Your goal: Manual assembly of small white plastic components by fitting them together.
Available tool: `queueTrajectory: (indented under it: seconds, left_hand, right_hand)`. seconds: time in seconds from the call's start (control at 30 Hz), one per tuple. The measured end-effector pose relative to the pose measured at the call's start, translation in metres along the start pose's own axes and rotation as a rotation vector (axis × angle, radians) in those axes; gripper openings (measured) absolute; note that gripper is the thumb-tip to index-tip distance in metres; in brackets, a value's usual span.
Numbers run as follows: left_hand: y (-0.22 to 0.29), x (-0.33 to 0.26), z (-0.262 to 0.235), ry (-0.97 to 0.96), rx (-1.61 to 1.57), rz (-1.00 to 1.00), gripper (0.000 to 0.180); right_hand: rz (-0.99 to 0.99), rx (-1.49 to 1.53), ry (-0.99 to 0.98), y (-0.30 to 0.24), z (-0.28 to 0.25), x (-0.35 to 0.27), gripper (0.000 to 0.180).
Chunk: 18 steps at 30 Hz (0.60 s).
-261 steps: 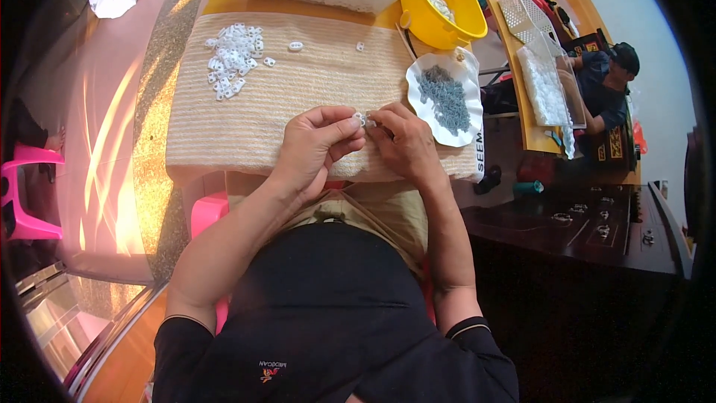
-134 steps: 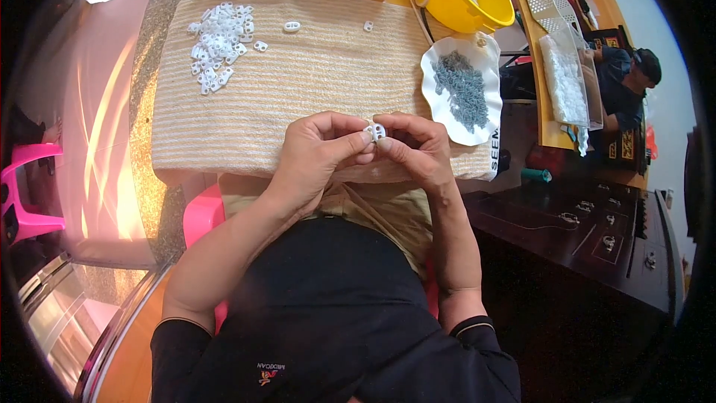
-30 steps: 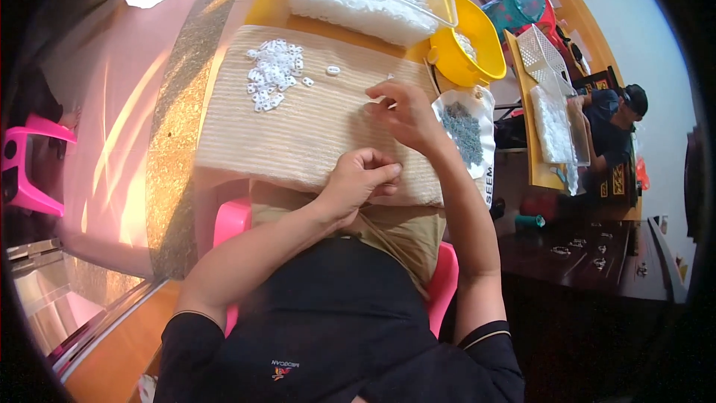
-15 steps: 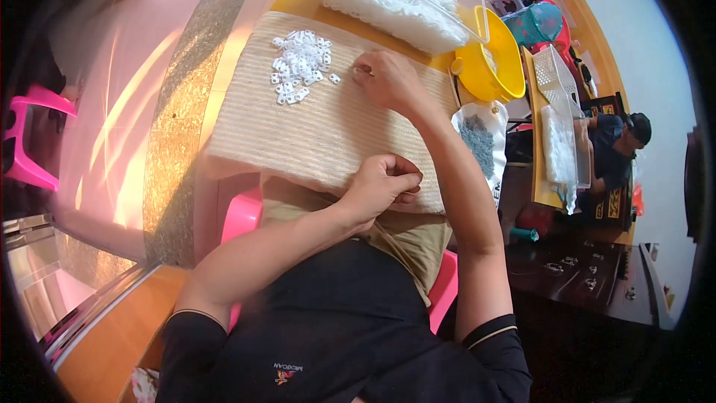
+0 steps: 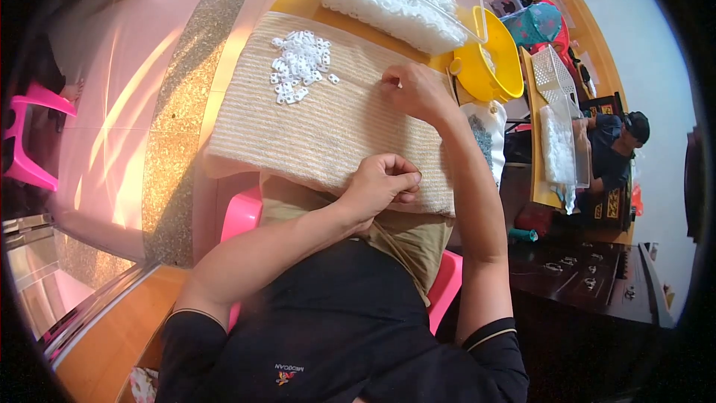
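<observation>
My right hand (image 5: 420, 93) is closed over the far right of the striped cloth (image 5: 321, 134), with a bit of a small white plastic piece (image 5: 400, 84) showing at its fingers. Low over the cloth's near edge, my left hand (image 5: 382, 185) has thumb and fingers pinched together. Whatever lies in that pinch is too small or hidden to name. A heap of small white plastic pieces with holes (image 5: 300, 60) lies on the far left of the cloth, and one stray piece (image 5: 333, 78) sits just right of it.
Beyond the cloth stands a clear bin (image 5: 481, 0) full of white pieces. A yellow basket (image 5: 509, 67) is at the far right, above a white bag of grey bits (image 5: 481, 134). Another person (image 5: 615, 149) sits farther right by a tray of white pieces (image 5: 559, 153).
My right hand has moved right across the cloth, away from the heap, with the white piece in its fingers. My left hand stays pinched in the same place.
</observation>
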<state>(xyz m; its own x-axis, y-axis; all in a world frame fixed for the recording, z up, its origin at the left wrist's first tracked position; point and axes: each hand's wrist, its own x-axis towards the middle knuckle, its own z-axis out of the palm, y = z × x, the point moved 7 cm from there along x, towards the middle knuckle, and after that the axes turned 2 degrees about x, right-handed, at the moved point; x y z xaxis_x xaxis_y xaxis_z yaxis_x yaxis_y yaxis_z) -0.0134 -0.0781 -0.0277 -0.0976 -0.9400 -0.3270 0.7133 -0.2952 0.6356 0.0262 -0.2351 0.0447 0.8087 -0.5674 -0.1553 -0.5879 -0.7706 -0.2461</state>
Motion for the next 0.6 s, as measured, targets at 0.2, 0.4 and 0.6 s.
queueTrajectory:
  seconds: [0.2,0.4,0.6]
  left_hand:
    - [0.0,0.0,-0.002,0.034,0.065,-0.007,0.011]
    - [0.001,-0.002,0.0,0.046,0.054,-0.029,0.01]
    - [-0.002,0.003,-0.002,0.033,0.018,-0.012,0.012]
  right_hand:
    - [-0.085,0.077,0.099,-0.051,-0.009,0.014,0.042]
    - [-0.249,0.094,0.15,-0.099,0.012,0.042,0.057]
    - [-0.319,0.036,0.102,-0.111,0.024,0.053,0.046]
